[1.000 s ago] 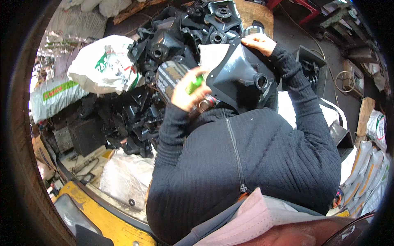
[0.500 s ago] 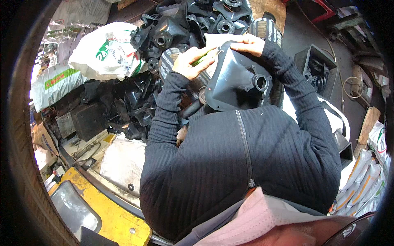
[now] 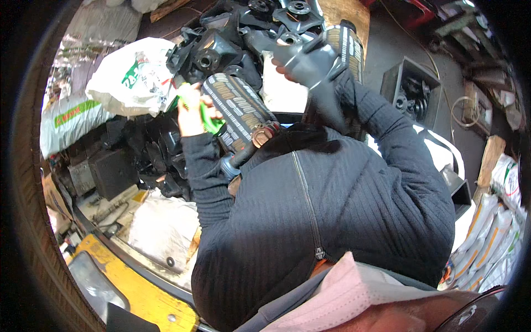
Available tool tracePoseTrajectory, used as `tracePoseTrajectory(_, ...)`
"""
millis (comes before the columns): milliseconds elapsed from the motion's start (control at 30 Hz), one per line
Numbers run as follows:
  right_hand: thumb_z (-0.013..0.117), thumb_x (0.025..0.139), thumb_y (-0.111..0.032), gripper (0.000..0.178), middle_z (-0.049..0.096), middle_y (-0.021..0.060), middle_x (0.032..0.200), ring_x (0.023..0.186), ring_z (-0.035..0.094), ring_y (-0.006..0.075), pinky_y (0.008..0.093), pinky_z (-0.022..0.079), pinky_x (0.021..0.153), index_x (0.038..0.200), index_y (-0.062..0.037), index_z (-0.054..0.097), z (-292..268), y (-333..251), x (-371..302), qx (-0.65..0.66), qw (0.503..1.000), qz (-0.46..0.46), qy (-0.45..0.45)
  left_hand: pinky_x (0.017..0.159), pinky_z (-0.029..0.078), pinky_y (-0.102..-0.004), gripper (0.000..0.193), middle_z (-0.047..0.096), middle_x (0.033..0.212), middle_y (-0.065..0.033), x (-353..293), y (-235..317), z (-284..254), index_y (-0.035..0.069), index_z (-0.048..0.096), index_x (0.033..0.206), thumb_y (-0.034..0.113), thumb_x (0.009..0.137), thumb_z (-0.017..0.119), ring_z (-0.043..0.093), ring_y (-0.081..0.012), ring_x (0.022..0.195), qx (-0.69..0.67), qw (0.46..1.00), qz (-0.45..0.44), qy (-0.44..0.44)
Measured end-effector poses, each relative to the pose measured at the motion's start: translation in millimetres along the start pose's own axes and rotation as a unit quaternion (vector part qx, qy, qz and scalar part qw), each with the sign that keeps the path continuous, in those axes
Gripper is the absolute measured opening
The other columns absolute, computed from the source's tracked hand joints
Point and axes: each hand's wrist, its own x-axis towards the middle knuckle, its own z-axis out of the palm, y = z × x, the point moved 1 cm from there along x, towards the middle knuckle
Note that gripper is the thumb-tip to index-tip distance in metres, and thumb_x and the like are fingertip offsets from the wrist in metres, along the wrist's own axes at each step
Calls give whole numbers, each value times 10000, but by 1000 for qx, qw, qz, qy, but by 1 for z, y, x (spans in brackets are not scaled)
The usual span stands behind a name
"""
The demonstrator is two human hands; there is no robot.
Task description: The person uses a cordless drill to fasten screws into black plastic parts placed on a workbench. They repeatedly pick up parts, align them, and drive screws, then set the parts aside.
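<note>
Left hand (image 3: 191,113): upper left of centre, fingers wrapped around a green handle (image 3: 207,117) beside a patterned cylinder (image 3: 238,110).
Right hand (image 3: 285,65): top centre, fingers closed on a blurred black part (image 3: 315,69).
Behind: pile of black castings (image 3: 221,44), white sack (image 3: 130,77).

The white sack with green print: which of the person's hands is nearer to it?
Left. The left hand, gripping a green tool, is just right of the white sack. The right hand holds a black part, farther right.

Dark floor (image 3: 387,50), white sacks (image 3: 130,77) around
</note>
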Motion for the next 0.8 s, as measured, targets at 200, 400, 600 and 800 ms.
tracePoseTrajectory(200,471,884,-185,213,298,10,661,563,299,111,234,283,505,699,-81,450,96,92,44,207,911,143,-328,583,492,-396,368,520,809,-58,-93,-25,-36,116,443,1143,211,833,617,533,-198,637,-260,964,-39,27)
tracePoseTrajectory(400,439,896,-159,213,309,4,674,569,300,104,232,290,496,699,-79,447,107,128,61,289,877,116,-366,749,533,-418,610,593,974,-166,-164,-84,-21,29,317,1322,290,853,608,624,-292,827,-195,976,-96,-3)
tracePoseTrajectory(600,433,898,-145,214,312,6,674,563,305,105,236,296,477,694,-84,454,105,157,73,375,839,141,-369,648,553,-483,646,571,1071,-187,-188,-67,-40,165,258,1373,352,853,594,627,-324,844,-173,982,-8,78)
tracePoseTrajectory(800,465,888,-145,181,320,17,685,553,312,104,237,298,473,719,-83,452,103,167,74,414,814,154,-378,417,524,-326,530,589,913,-115,-210,-54,-90,216,271,1368,404,916,473,618,-252,751,-14,944,55,325)
